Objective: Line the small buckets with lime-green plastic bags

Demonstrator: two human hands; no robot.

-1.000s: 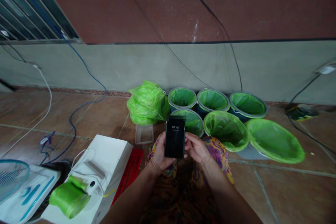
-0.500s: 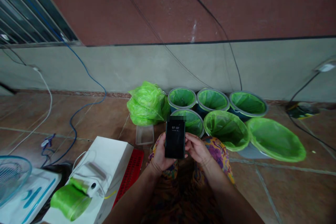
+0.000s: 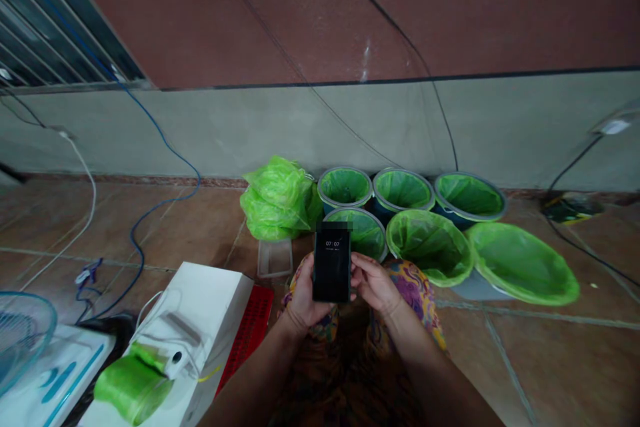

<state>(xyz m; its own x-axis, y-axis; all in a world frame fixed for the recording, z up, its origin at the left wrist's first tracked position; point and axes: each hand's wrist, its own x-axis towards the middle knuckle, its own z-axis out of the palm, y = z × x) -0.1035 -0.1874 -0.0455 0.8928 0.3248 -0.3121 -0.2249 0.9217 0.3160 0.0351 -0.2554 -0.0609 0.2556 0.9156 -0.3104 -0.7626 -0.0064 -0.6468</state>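
Note:
A black smartphone (image 3: 332, 270) is held upright in front of my lap, its dark screen reading 07:07. My left hand (image 3: 303, 293) wraps the phone's left side and lower edge. On the other side, the fingers of my right hand (image 3: 373, 283) are curled against the phone's right edge, partly hidden behind it. Just beyond the phone stand several buckets lined with green bags, among them a front bucket (image 3: 367, 233) partly covered by the phone. To their left lies a heap of green plastic bags (image 3: 277, 197), with a clear plastic tray (image 3: 275, 259) below it.
At the left a white box (image 3: 215, 290) carries a white corded device (image 3: 183, 340) and a green roll (image 3: 131, 387). A red basket (image 3: 249, 320) lies beside it. A blue cable (image 3: 137, 223) crosses the tiled floor. A tilted lined bucket (image 3: 525, 263) stands at right.
The view has shifted very slightly. Both hands stay on the phone, and its screen still reads 07:07.

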